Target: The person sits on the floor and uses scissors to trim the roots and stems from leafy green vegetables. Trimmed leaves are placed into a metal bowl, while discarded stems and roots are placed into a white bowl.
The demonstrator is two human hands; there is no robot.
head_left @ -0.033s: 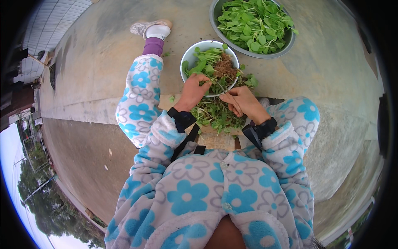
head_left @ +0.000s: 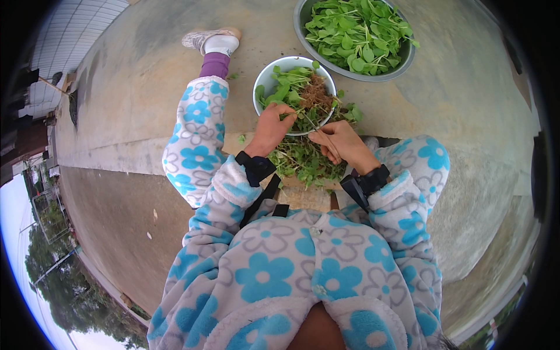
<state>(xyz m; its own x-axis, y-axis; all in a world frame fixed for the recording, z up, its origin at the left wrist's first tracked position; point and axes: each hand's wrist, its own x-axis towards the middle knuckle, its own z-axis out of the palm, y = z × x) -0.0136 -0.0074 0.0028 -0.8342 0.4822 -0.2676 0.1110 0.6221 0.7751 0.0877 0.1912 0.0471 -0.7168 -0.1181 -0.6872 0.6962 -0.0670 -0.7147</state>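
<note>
Left hand (head_left: 273, 125) pinching leafy stem (head_left: 294, 116) over small bowl (head_left: 263, 81); right hand (head_left: 341, 143) closed, gripping root end just beside. Am keeping grip low, snapping roots cleanly, watching loose pile (head_left: 303, 160) beneath wrists.

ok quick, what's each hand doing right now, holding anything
left hand: closed on a leafy green stem at the small white bowl.
right hand: closed, pinching the thin stalk of the same greens.

Outdoor home yard: concrete ground (head_left: 146, 87), trees (head_left: 52, 280)
</note>
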